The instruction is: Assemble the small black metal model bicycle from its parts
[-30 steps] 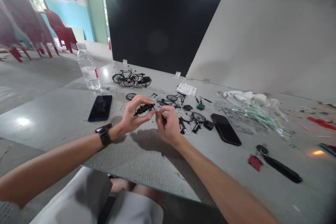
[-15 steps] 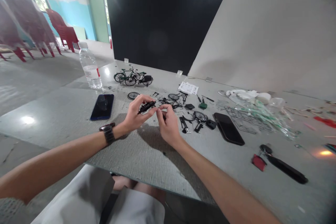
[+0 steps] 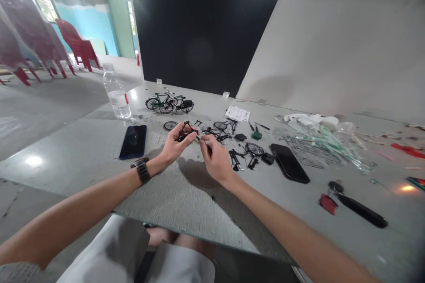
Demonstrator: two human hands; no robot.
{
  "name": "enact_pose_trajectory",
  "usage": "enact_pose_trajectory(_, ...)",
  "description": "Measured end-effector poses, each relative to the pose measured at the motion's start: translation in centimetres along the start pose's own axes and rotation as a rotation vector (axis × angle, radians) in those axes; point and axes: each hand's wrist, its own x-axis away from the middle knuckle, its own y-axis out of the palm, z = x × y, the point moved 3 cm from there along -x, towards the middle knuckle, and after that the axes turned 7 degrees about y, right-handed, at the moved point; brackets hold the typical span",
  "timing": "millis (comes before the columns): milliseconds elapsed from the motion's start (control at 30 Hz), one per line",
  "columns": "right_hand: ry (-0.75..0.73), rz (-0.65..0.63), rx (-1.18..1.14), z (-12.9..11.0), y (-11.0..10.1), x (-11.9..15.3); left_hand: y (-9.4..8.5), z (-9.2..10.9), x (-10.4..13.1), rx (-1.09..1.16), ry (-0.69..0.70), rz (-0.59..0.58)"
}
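My left hand [image 3: 174, 145] pinches a small black plastic bike-frame piece [image 3: 184, 133] above the grey counter [image 3: 186, 194]; my right hand [image 3: 215, 159] grips what looks like a thin tool. A slip could drop the piece among loose black parts [image 3: 239, 154] just right.

Daylight is pouring in from the windows at ten o'clock, washing out the red plastic chairs [image 3: 78, 46] there. Glare is flaring off the grey tabletop [image 3: 33, 161] at nine o'clock and again at three. My forearms are casting soft shadows toward me. The edges are bending, and the near corners are blurring.
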Motion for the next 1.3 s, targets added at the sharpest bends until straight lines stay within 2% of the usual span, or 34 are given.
enact_pose_trajectory(200, -0.034, 0.012, 0.020, 0.1, 0.1, 0.7, 0.5, -0.2, 0.0, 0.194, -0.164, -0.004)
enact_pose_trajectory(333, -0.029, 0.019, -0.002, 0.2, -0.3, 1.0, 1.0, 0.0, 0.3, 0.237, -0.252, -0.005)
enact_pose_trajectory(600, -0.067, 0.019, -0.007, 0.3, -0.6, 1.4, 1.0, -0.6, 0.7, 0.190, -0.164, -0.060)
enact_pose_trajectory(900, -0.126, 0.022, 0.144, 0.5, -1.1, 1.6, 1.3, -0.1, 1.0, -0.020, -0.064, -0.042)
enact_pose_trajectory(1100, -0.105, 0.006, -0.018, 0.3, -0.9, 1.8, 1.2, 0.1, 1.3, -0.026, -0.030, -0.046)
enact_pose_trajectory(1300, 0.031, -0.004, -0.221, 0.1, -0.9, 1.8, 0.9, 0.5, 1.3, -0.150, 0.035, -0.089)
